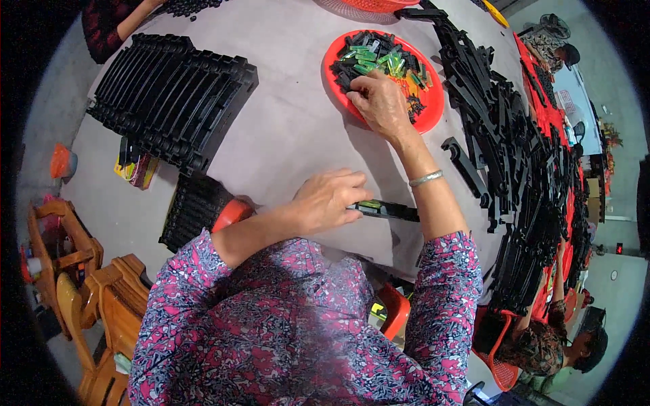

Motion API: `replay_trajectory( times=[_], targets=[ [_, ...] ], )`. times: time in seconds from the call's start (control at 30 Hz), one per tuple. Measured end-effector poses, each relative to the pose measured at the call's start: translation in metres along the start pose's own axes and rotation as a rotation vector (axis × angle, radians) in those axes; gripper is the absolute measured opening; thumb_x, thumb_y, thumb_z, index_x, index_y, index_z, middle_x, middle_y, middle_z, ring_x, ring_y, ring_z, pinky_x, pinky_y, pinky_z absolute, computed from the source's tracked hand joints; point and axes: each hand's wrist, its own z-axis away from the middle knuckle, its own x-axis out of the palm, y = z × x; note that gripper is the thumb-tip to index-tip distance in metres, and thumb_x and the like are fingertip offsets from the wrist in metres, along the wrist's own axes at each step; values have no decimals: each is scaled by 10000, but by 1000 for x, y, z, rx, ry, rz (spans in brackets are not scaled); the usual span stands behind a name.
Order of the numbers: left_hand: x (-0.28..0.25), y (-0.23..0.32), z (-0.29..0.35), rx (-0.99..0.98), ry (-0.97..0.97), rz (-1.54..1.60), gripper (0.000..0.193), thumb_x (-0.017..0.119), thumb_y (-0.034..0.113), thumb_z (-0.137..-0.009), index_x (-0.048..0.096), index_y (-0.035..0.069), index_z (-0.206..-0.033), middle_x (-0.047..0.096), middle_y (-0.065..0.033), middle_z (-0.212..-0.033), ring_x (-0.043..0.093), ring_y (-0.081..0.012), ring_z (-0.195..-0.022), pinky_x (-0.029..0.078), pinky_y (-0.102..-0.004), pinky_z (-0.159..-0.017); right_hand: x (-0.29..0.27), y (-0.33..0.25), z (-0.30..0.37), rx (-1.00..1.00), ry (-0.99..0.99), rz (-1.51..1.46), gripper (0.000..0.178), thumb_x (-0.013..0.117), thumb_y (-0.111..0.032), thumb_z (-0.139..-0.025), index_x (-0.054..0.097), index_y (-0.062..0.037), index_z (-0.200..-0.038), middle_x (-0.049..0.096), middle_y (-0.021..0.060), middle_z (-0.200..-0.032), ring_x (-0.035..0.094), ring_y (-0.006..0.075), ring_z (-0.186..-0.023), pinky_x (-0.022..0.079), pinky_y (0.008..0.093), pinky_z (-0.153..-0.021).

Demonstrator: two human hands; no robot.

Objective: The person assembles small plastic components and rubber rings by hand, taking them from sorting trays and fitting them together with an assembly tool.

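1. Patterned pink-and-navy shirt (298,325) is closest to the camera, sleeves reaching over a pale table (284,135).
2. Left hand (330,197) is just past the shirt front, fingers and thumb around the left end of a slim black part (389,211) lying on the table. There's a bit of green showing at that end. Can't tell if it's actually pinched or just steadied, tbh.
3. Right hand (380,105) – the one with a bracelet (426,178) on its wrist – is over the near side of a red tray (437,108), fingers curled in. Can't tell if they've got a piece.
4. That tray's loaded with small black bits, plus some green pieces (389,62) and orange ones.
5. Off left, a big row of ridged black parts (169,101), packed side by side.
6. Over on the right – a messy heap of long black parts (487,115), with one loose black piece (464,169) just beside it.
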Motion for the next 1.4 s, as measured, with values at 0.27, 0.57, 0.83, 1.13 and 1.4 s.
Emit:
replay_trajectory(
  times=[0.27, 0.57, 0.83, 1.13, 1.4],
  targets=[
    [-3, 0, -2, 2, -8, -3, 310, 745, 142, -697, 684, 96, -998, 564, -63, -939, 579, -265, -950, 507, -403, -800, 0, -1, -12, -12, -106, 214, 177, 668, -159, -769, 707, -31, -886, 622, 164, -877, 639, 356, -829, 505, 457, -741],
    [2, -4, -1, 40, 35, 26, 353, 771, 135, -660, 679, 60, -992, 534, -88, -852, 573, -299, -860, 486, -431, -734, -7, 12, -4, 112, -87, -19, 237, 713, -217, -750, 725, -27, -890, 678, 170, -869, 664, 317, -797, 518, 400, -744],
    [1, -1, -2, 42, 46, 16, 290, 755, 137, -685, 684, 48, -951, 526, -90, -808, 574, -293, -817, 481, -424, -703, -43, 20, 42, 340, -19, -456, 225, 719, -219, -818, 712, -13, -908, 660, 90, -714, 637, 163, -686, 504, 311, -670],
    [-11, 1, -2, 46, 5, 38, 370, 754, 142, -681, 669, 26, -1022, 555, -112, -860, 572, -317, -828, 466, -435, -714, -94, -17, 145, 557, -140, -771, 170, 627, -130, -934, 688, 24, -972, 652, 39, -833, 542, 79, -703, 461, 231, -639],
    [-21, 17, -8, 48, 107, 84, 422, 786, 180, -695, 654, 23, -1063, 588, -97, -927, 588, -289, -885, 458, -417, -780, -98, -42, 198, 660, -70, -756, 142, 654, -66, -912, 703, 16, -1017, 665, 25, -818, 573, 68, -709, 477, 207, -628]
  ],
)
